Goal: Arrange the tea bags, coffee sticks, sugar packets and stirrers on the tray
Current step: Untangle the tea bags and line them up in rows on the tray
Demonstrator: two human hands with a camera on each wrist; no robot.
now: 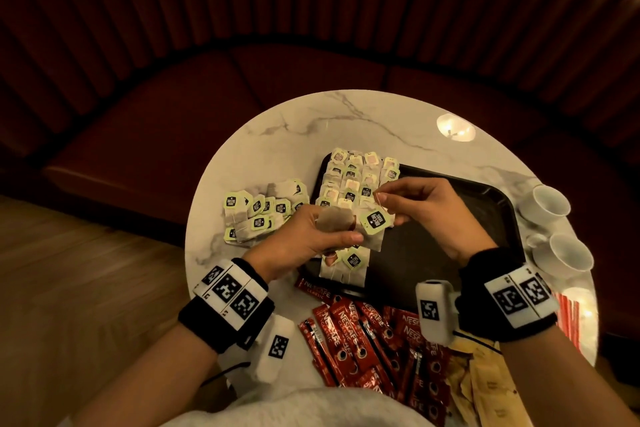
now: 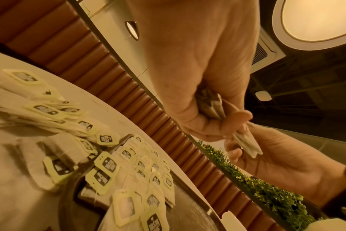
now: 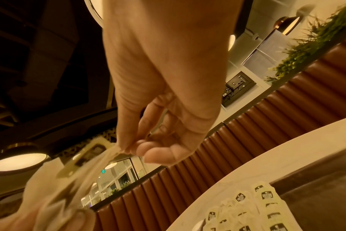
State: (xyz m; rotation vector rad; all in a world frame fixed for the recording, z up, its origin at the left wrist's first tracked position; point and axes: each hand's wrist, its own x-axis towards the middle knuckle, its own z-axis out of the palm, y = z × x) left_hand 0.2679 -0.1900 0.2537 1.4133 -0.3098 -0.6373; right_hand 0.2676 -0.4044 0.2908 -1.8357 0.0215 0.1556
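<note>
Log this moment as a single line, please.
left hand: grips tea bags | right hand: pinches one bag's string | tray: tea rows only | coffee sticks: on table

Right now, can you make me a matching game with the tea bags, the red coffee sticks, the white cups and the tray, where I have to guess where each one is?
Things:
1. loose tea bag pile
2. red coffee sticks
3. white cups
4. black tray

Places:
A. table's right edge, beside the tray
B. middle of the table, under both hands
C. on the table, left of the tray
D. near table edge, closest to the person

Pairs: 1-C, 2-D, 3-A, 4-B
</note>
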